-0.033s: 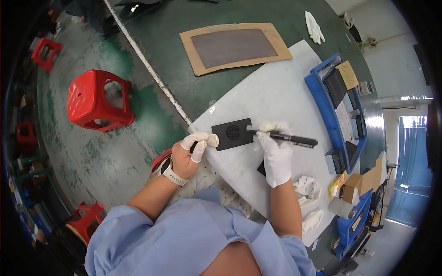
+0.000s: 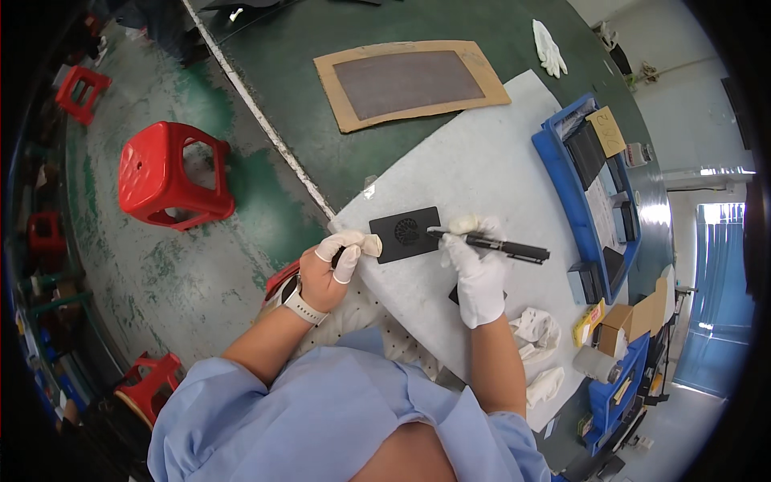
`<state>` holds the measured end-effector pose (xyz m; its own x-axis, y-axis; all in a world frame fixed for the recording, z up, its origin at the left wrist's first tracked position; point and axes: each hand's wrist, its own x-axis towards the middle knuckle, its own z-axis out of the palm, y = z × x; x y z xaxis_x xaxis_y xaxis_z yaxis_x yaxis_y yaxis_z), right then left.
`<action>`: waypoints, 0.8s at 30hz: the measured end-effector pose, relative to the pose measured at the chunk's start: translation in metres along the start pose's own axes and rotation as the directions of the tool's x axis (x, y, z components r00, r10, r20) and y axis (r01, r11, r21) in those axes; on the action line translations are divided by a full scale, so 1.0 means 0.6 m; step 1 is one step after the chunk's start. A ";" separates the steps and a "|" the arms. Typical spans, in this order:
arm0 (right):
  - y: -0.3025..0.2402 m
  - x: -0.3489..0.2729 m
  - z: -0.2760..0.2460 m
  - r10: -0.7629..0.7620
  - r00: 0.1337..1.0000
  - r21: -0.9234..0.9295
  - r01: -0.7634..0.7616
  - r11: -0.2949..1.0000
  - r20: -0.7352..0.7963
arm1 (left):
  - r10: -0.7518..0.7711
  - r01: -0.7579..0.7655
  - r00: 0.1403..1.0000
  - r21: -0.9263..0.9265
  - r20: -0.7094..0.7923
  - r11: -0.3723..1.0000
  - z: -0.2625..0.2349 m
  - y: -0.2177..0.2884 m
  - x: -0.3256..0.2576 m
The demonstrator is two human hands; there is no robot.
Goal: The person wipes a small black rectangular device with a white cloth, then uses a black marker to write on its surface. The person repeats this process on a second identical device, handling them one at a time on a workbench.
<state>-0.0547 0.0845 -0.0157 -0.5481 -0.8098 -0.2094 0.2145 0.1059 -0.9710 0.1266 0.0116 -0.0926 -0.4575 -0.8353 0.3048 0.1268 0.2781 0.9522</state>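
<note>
A thin black rectangular plate [image 2: 391, 234] with a round patterned emblem lies over the white sheet near its left edge. At the plate's left end, my left hand [image 2: 328, 269], with pale finger cots on several fingers, grips it; the thumb is curled in, and a small dark patch shows between the fingers. My right hand [image 2: 479, 277], in a white glove, is closed around a black marker pen [image 2: 514, 250]. The pen's tip is over the right part of the plate; whether it touches cannot be made out. Another black piece [image 2: 454, 295] shows partly beneath my right hand.
The white sheet [image 2: 418, 185] covers part of the green table. Beyond lies a framed cardboard panel [image 2: 409, 80]; a white glove [image 2: 548, 50] lies far right. A blue tray [image 2: 554, 161] holds black pieces. Crumpled cloths [image 2: 536, 333] lie right. A red stool [image 2: 165, 173] stands left.
My right hand and the marker have shifted slightly, with the pen tip a little lower and further left over the plate. My left hand and the plate stay put.
</note>
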 end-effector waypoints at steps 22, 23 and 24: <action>0.045 0.009 -0.021 -0.234 0.934 -0.337 0.318 0.886 0.269 | 0.025 -0.021 0.998 0.068 -0.058 0.997 0.004 -0.008 -0.004; 0.045 0.010 -0.022 -0.246 0.929 -0.354 0.336 0.873 0.275 | 0.023 -0.018 0.998 0.078 -0.058 0.997 0.003 -0.011 -0.006; 0.046 0.011 -0.022 -0.259 0.924 -0.370 0.353 0.859 0.282 | 0.020 -0.015 0.998 0.088 -0.058 0.996 0.002 -0.012 -0.007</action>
<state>-0.0629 0.0899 -0.0452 -0.3341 -0.9382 0.0903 -0.3084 0.0183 -0.9511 0.1264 0.0136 -0.1009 -0.4027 -0.8557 0.3249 0.0558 0.3314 0.9418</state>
